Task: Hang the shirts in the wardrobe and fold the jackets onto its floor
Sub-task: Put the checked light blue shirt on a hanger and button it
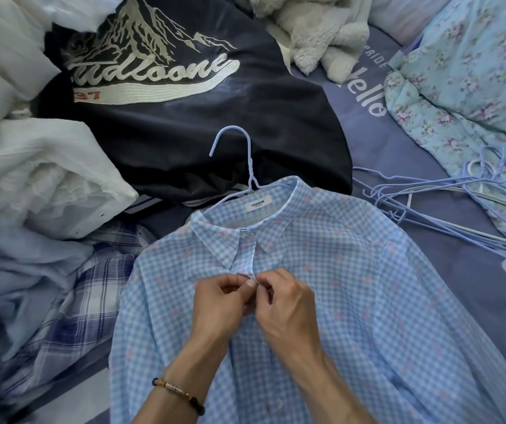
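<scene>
Bedding [404, 154] serves as a worktable: the shirt [322, 270] lies flat under both hands, hanger [247, 166] already in its collar beyond them. Left hand [221, 304] and right hand [288, 310] pinch the placket, apparently buttoning so it stays hung.

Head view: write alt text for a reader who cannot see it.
Two hands, left hand and right hand, pinch the button placket of a light blue gingham shirt lying on a bed, already on a pale blue wire hanger. A black jacket with cream embroidered lettering lies behind; spare blue wire hangers lie right.
</scene>
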Action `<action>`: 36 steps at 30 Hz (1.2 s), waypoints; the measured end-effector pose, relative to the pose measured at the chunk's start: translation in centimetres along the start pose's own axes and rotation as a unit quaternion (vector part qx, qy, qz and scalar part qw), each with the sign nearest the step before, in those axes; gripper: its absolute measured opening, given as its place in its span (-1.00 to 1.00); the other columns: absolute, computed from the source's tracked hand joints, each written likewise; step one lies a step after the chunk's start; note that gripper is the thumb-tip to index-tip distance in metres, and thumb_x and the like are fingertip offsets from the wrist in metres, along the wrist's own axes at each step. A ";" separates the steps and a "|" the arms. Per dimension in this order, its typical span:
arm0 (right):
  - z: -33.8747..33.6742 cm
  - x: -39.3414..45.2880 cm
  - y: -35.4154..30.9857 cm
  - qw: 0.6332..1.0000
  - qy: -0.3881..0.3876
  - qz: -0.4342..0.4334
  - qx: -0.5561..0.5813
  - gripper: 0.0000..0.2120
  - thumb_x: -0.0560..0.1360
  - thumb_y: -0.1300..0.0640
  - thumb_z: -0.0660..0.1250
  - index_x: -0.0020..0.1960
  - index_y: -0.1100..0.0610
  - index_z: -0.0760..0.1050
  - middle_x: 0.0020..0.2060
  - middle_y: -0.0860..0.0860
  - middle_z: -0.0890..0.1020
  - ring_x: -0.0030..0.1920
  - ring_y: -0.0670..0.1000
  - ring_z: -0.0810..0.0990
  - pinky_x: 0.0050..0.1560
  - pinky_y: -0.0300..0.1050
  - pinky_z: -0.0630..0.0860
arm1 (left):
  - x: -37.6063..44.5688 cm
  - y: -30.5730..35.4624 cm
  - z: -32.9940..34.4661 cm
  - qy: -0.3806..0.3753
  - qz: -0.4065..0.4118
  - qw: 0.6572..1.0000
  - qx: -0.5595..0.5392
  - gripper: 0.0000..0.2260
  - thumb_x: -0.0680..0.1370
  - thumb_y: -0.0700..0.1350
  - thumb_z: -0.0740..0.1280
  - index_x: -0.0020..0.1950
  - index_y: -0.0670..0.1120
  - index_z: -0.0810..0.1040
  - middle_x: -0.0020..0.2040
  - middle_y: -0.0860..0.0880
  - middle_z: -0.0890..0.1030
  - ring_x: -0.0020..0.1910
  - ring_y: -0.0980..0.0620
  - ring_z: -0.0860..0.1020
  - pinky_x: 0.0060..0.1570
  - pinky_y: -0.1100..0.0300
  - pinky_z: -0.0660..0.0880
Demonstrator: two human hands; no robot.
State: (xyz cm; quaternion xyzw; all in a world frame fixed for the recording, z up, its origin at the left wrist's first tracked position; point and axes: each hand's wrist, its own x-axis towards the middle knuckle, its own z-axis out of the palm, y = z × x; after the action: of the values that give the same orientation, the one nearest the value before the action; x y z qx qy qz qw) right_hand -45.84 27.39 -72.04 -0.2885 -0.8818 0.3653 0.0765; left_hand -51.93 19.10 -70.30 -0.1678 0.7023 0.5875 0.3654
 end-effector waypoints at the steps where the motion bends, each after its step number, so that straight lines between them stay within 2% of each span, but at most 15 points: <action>1: -0.1 0.1 0.0 1.000 -0.008 0.013 0.012 -0.89 0.46 0.22 0.35 -0.19 0.08 0.61 -0.29 -0.08 0.60 -0.32 -0.11 0.54 -0.29 -0.28 0.43 | 0.0 -0.1 0.0 0.006 0.015 1.000 0.013 -0.89 0.53 -0.31 0.40 -0.18 -0.32 0.64 -0.28 -0.20 0.68 -0.28 -0.06 0.67 -0.21 0.16 0.65; 3: -0.5 0.4 0.1 0.996 -0.027 0.068 0.046 -0.91 0.46 0.23 0.38 -0.15 0.09 0.65 -0.25 -0.07 0.65 -0.26 -0.10 0.59 -0.19 -0.25 0.50 | 0.3 -0.4 0.0 0.012 0.039 0.998 0.049 -0.88 0.53 -0.30 0.40 -0.21 -0.28 0.64 -0.29 -0.22 0.68 -0.26 -0.18 0.66 -0.14 -0.01 0.65; 5: -0.9 0.7 0.3 0.990 -0.032 0.119 0.062 -0.91 0.46 0.23 0.40 -0.11 0.11 0.67 -0.22 -0.06 0.69 -0.20 -0.09 0.63 -0.09 -0.19 0.54 | 0.5 -0.6 -0.2 0.018 0.049 0.996 0.070 -0.86 0.53 -0.30 0.40 -0.24 -0.24 0.64 -0.33 -0.19 0.66 -0.32 -0.15 0.62 -0.10 -0.11 0.62; 10: -1.0 0.9 0.6 0.969 -0.094 0.190 0.125 -0.87 0.47 0.23 0.40 -0.23 0.08 0.64 -0.37 -0.13 0.64 -0.27 -0.20 0.61 -0.24 -0.29 0.51 | 0.8 -0.1 -0.6 0.017 0.041 0.996 0.071 -0.90 0.52 -0.28 0.43 -0.20 -0.24 0.65 -0.31 -0.15 0.68 -0.30 -0.02 0.64 -0.19 0.16 0.64; 14: -0.9 1.0 0.9 0.951 -0.072 0.239 0.182 -0.79 0.47 0.22 0.42 -0.30 0.00 0.57 -0.37 -0.10 0.64 -0.32 -0.22 0.60 -0.26 -0.34 0.49 | 1.0 -0.2 -0.3 -0.008 0.028 0.995 0.095 -0.91 0.47 -0.28 0.48 -0.24 -0.20 0.67 -0.32 -0.16 0.68 -0.26 -0.14 0.67 -0.12 0.03 0.65; 19: -0.9 0.6 0.3 0.963 -0.076 0.209 0.152 -0.89 0.51 0.20 0.38 -0.18 0.05 0.57 -0.32 -0.11 0.63 -0.28 -0.21 0.60 -0.21 -0.35 0.50 | 1.0 -0.8 -0.3 -0.010 0.054 0.990 0.132 -0.86 0.48 -0.24 0.47 -0.28 -0.11 0.68 -0.33 -0.11 0.69 -0.22 -0.14 0.69 -0.06 -0.14 0.63; 22: -1.0 0.3 0.2 0.980 -0.086 0.154 0.090 -0.91 0.52 0.18 0.36 -0.16 0.10 0.57 -0.29 -0.10 0.63 -0.22 -0.15 0.61 -0.12 -0.21 0.56 | 1.1 -0.9 -0.5 -0.017 0.059 0.986 0.153 -0.80 0.49 -0.25 0.42 -0.33 -0.06 0.67 -0.33 -0.11 0.68 -0.22 -0.18 0.68 -0.09 -0.21 0.62; 24: -1.1 0.3 0.0 0.988 -0.078 0.121 0.055 -0.92 0.51 0.18 0.35 -0.12 0.13 0.61 -0.26 -0.08 0.65 -0.18 -0.06 0.63 -0.06 -0.07 0.57 | 1.3 -0.9 -0.7 -0.032 0.062 0.981 0.183 -0.80 0.49 -0.24 0.40 -0.33 -0.07 0.65 -0.34 -0.11 0.67 -0.22 -0.21 0.67 -0.11 -0.22 0.61; 26: -1.2 0.5 0.1 0.987 -0.073 0.133 0.057 -0.92 0.50 0.19 0.36 -0.14 0.12 0.62 -0.28 -0.10 0.65 -0.19 -0.08 0.63 -0.07 -0.11 0.58 | 1.6 -0.8 -0.8 -0.041 0.084 0.972 0.214 -0.80 0.48 -0.23 0.40 -0.36 -0.12 0.62 -0.38 -0.09 0.66 -0.29 -0.18 0.65 -0.19 -0.15 0.62; 28: -1.3 0.9 0.1 0.963 -0.072 0.229 0.126 -0.86 0.48 0.22 0.39 -0.25 0.08 0.61 -0.33 -0.10 0.65 -0.26 -0.13 0.63 -0.13 -0.20 0.59 | 1.7 -0.6 -0.9 -0.045 0.136 0.954 0.264 -0.76 0.48 -0.20 0.41 -0.40 -0.08 0.58 -0.46 0.03 0.61 -0.44 0.06 0.57 -0.35 0.12 0.53; 30: -1.2 1.2 0.4 0.894 -0.085 0.346 0.271 -0.83 0.45 0.28 0.42 -0.31 0.15 0.60 -0.40 0.01 0.63 -0.41 -0.08 0.57 -0.32 -0.17 0.54 | 1.6 -0.3 -1.0 -0.048 0.188 0.937 0.291 -0.78 0.48 -0.17 0.43 -0.36 -0.04 0.58 -0.45 0.11 0.60 -0.45 0.22 0.52 -0.38 0.33 0.42; 32: -1.1 1.2 0.6 0.822 -0.115 0.413 0.374 -0.84 0.45 0.30 0.44 -0.29 0.16 0.56 -0.47 0.06 0.57 -0.53 -0.09 0.48 -0.50 -0.24 0.39 | 1.7 -0.6 -1.3 -0.050 0.204 0.942 0.263 -0.84 0.50 -0.17 0.43 -0.29 -0.06 0.61 -0.38 0.08 0.63 -0.39 0.23 0.55 -0.34 0.34 0.46; 34: -1.1 0.7 1.0 0.818 -0.143 0.409 0.378 -0.88 0.49 0.30 0.40 -0.20 0.17 0.54 -0.46 0.04 0.60 -0.53 -0.10 0.50 -0.54 -0.29 0.34 | 1.8 -1.4 -1.4 -0.052 0.191 0.952 0.231 -0.90 0.52 -0.15 0.43 -0.20 -0.05 0.61 -0.34 0.05 0.62 -0.35 0.16 0.55 -0.32 0.29 0.47; 35: -1.1 0.5 1.2 0.829 -0.141 0.397 0.367 -0.90 0.52 0.32 0.35 -0.16 0.19 0.54 -0.42 0.06 0.64 -0.51 -0.10 0.53 -0.54 -0.30 0.35 | 1.8 -1.9 -1.5 -0.059 0.169 0.955 0.237 -0.95 0.52 -0.11 0.43 -0.13 -0.03 0.60 -0.31 0.06 0.61 -0.32 0.13 0.55 -0.33 0.27 0.45; 36: -1.2 0.2 1.6 0.843 -0.124 0.386 0.353 -0.88 0.56 0.35 0.29 -0.13 0.22 0.53 -0.38 0.09 0.65 -0.50 -0.10 0.55 -0.54 -0.31 0.37 | 1.6 -2.4 -1.4 -0.066 0.136 0.953 0.262 -0.88 0.50 -0.03 0.44 -0.04 0.00 0.55 -0.25 0.07 0.60 -0.28 0.09 0.56 -0.33 0.24 0.44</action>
State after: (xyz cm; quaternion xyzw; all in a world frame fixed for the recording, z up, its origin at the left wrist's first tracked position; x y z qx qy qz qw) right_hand -44.83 29.10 -72.27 -0.5112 -0.5131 0.6843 -0.0843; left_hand -51.81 17.46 -73.07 0.0699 0.8217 0.4371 0.3591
